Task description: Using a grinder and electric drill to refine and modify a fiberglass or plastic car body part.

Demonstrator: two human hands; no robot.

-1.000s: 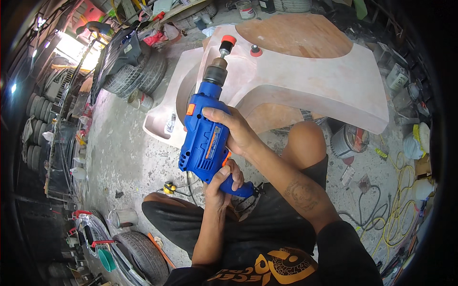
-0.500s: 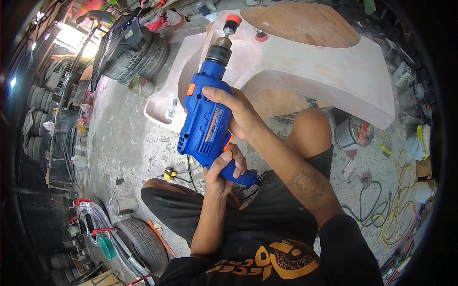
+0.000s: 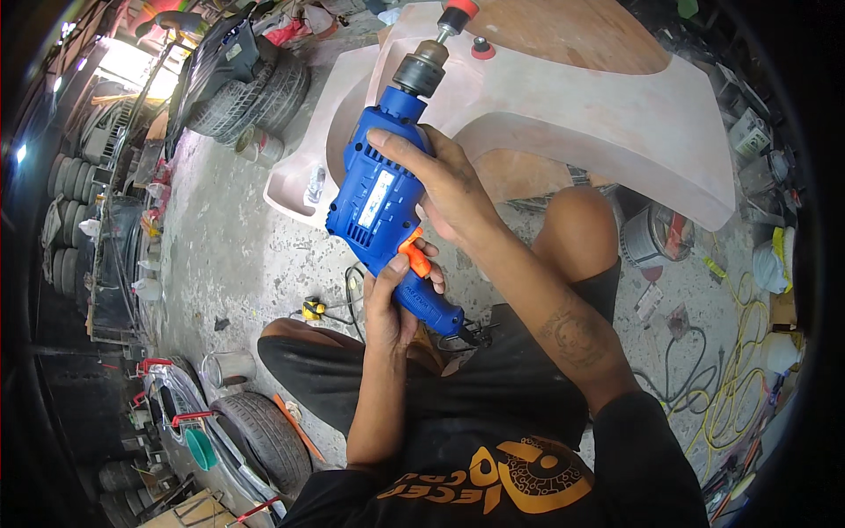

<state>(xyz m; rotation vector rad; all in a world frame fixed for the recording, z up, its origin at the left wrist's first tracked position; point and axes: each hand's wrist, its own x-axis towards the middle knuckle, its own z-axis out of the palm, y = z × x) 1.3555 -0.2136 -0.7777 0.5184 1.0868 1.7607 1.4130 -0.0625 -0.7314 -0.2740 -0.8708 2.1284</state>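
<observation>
A blue corded power drill is held between my two hands, tilted with its chuck toward the far side. In the chuck sits a round black attachment with a red rim, partly cut off by the picture's upper edge. My right hand is closed around the front of the drill body, its thumb lying across the casing. Lower down, my left hand grips the handle, thumb and fingers by the orange trigger. The drill hangs above the floor, apart from the pale panel.
Beyond the drill lies a large pale moulded panel, with a small red and black knob-like piece on it. A paint can stands right of my knee. Tires lie at left; a yellow cord coils on the floor at right.
The drill has rolled in my hands, so a different side of its casing and more of the orange trigger show. Its tip has shifted up and to the right.
</observation>
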